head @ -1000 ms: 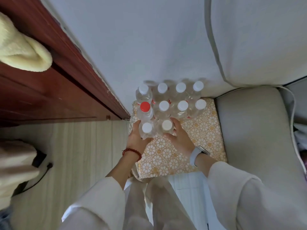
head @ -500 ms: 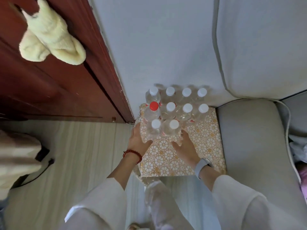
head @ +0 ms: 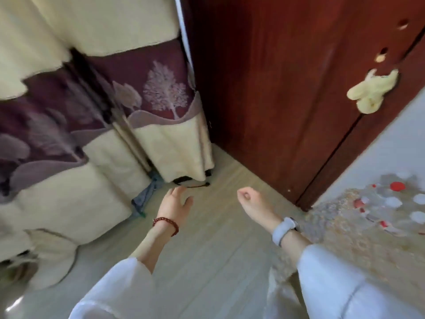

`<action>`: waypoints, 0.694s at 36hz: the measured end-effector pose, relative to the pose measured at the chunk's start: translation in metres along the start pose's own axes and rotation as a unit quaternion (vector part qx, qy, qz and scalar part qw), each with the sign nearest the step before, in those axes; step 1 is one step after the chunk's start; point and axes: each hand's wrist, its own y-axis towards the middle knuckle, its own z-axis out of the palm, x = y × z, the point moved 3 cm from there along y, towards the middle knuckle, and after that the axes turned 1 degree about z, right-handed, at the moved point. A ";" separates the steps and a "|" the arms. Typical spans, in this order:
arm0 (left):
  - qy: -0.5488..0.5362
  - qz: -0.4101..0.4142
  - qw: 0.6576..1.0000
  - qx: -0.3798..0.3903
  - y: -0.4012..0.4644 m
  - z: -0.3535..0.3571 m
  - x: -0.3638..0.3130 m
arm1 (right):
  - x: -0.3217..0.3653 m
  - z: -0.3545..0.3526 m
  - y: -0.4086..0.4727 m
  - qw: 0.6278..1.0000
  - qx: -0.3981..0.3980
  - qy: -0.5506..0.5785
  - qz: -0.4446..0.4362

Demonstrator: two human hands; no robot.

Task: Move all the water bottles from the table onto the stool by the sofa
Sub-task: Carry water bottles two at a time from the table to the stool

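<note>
The view is blurred by motion. Several clear water bottles [head: 397, 201] with white caps, one with a red cap, stand clustered on the stool [head: 345, 229] with its yellow flower-patterned top at the right edge. My left hand [head: 176, 207], a red bead bracelet at its wrist, hangs over the floor with fingers spread and nothing in it. My right hand [head: 255, 203], a white watch on its wrist, is loosely curled and holds nothing, left of the stool.
A dark red wooden door [head: 287, 88] stands ahead with a pale yellow cloth [head: 372, 93] hanging on it. A cream and maroon patterned curtain [head: 92, 111] fills the left. Pale wooden floor [head: 207, 261] lies below my hands. A black cable [head: 193, 185] lies by the curtain's hem.
My head has swung left, away from the stool. Both hands have let go of the front two bottles and drawn back over the floor; the bottles stay on the stool.
</note>
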 end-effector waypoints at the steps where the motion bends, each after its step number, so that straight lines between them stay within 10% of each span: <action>1: -0.003 -0.018 0.999 -0.026 -0.019 -0.028 0.030 | 0.025 0.032 -0.007 0.999 0.028 -0.005 -0.022; 14: -0.100 -0.337 0.858 -0.373 -0.347 -0.249 0.354 | 0.265 0.449 -0.184 0.864 0.395 -0.158 -0.270; 25: -0.108 -0.507 0.709 -0.479 -0.556 -0.335 0.566 | 0.367 0.760 -0.364 0.699 0.553 -0.252 -0.377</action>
